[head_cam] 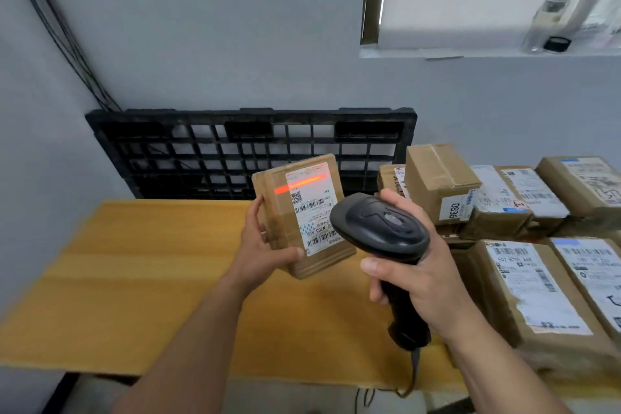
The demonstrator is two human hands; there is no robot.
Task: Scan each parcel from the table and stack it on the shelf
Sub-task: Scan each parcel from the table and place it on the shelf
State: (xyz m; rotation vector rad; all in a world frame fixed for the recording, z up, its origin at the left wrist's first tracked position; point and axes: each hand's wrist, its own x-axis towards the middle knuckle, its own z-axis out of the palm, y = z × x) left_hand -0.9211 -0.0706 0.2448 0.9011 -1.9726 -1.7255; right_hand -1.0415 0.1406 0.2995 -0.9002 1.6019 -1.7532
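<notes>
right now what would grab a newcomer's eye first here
The red scan line glowing across the label of the parcel, held up mid-frame in the left hand. Next, the black scanner in the right hand, aimed at it. To the right, labelled boxes crowd the wooden table.

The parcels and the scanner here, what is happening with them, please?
A person is scanning parcels. The left hand holds a small brown parcel above the wooden table, label facing the camera. The right hand points a black barcode scanner at it, and a red scan line lies across the top of the label. More taped parcels wait on the table at the right.
</notes>
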